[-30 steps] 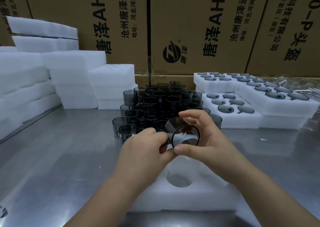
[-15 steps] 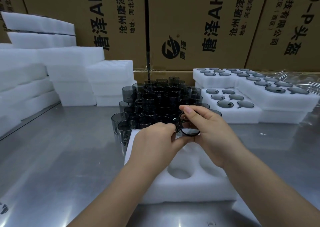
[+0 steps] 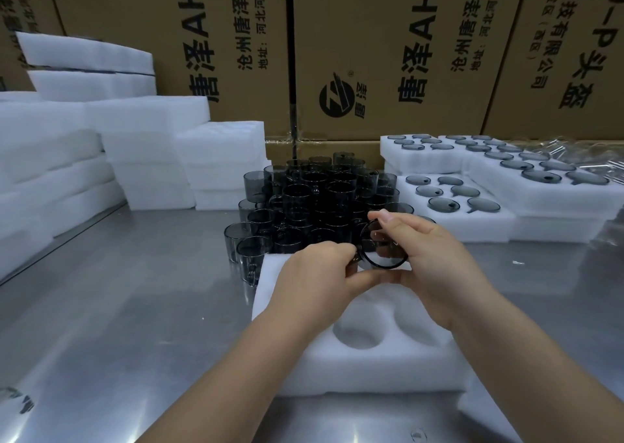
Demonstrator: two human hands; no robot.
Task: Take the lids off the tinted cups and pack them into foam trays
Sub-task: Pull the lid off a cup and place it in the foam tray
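Both hands have carried the cup forward, past the tray's far edge. Right hand pinches the tinted cup by its rim; left hand pinches its side, perhaps at the lid. Peel gently, keeping it over the foam tray. Beyond, on the steel table, stand massed cups, packed trays, foam stacks and cardboard boxes.

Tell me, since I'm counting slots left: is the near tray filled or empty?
Empty where visible: the near tray shows two bare round pockets; the hands hide the rest.
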